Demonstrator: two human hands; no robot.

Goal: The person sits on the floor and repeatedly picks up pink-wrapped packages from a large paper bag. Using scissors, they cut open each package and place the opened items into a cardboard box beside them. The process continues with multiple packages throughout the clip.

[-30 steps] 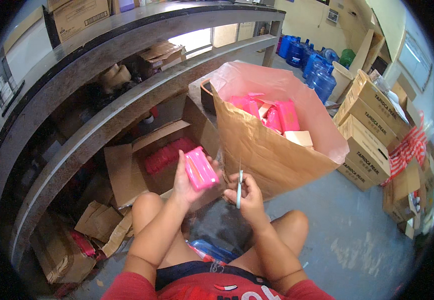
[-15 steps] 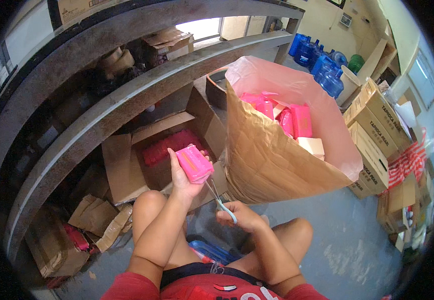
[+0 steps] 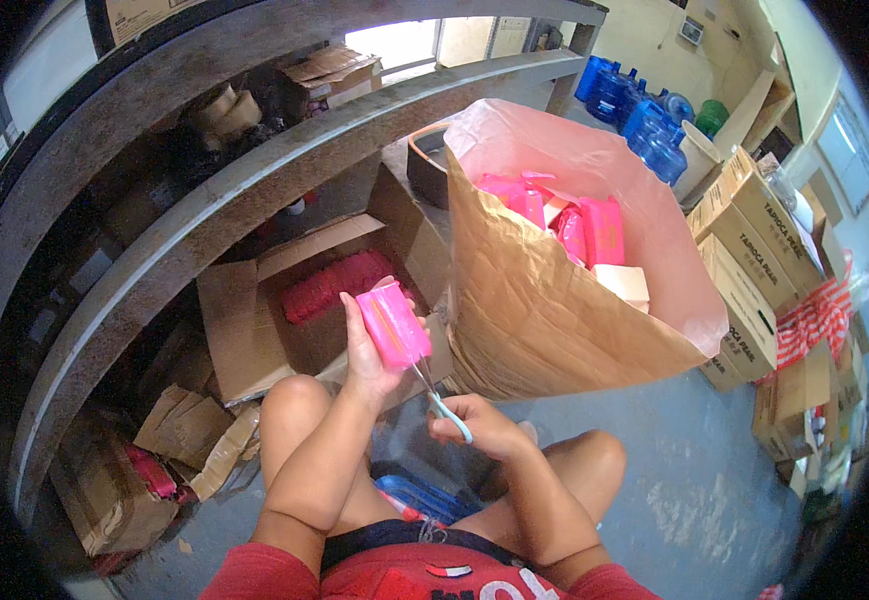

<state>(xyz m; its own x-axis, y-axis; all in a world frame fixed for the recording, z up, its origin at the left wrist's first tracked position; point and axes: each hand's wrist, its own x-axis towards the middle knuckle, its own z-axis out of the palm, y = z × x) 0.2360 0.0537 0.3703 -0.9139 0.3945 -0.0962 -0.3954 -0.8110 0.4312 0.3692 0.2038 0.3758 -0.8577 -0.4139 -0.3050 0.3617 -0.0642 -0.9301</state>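
The pink packet (image 3: 393,325), near mid-view, is cradled by the left hand (image 3: 366,368), fingers half-curled, presumably steadying it against the scissors (image 3: 453,418), pointed at its five-o'clock end. Their handles are enclosed by the right hand (image 3: 481,428), fingers tightly curled. The paper sack (image 3: 524,320) is stood at two o'clock, presumably for easy reach.

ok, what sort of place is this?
Probably a storeroom or small packing area: stacked cartons at the right, blue jugs toward the back wall, and a big paper sack holding pink packs.
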